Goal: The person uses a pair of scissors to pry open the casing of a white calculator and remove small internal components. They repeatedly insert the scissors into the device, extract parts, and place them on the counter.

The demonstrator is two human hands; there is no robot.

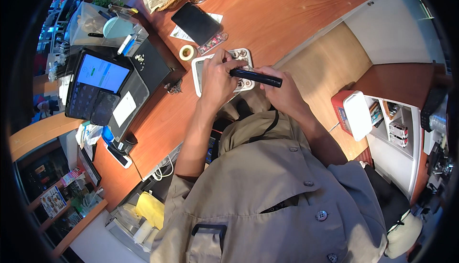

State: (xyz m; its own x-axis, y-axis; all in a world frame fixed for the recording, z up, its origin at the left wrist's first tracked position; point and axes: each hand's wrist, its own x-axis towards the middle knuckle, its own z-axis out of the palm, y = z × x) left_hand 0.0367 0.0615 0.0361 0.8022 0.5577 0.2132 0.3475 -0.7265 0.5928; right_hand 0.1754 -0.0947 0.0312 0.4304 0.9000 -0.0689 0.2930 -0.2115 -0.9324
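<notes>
A thick black marker-shaped stick [258, 77] lies slantwise across the front of my body, above the near edge of the wooden desk. My right hand [287, 95] is closed round its right end. My left hand [219, 77] has its fingers bent together at the left end, seeming to pinch something there; the fingertips are partly hidden. Beneath both hands sits a white calculator-like device [195, 77] with rounded corners, a grey display at its left and round buttons at its right. My left hand covers its middle.
Beyond the device are a roll of tape [187, 53], a small clear box of colourful bits [213, 43] and a black tablet [196, 23] on paper. A lit touchscreen terminal [98, 79] stands left. A red box with white lid [357, 116] sits right, beside shelves.
</notes>
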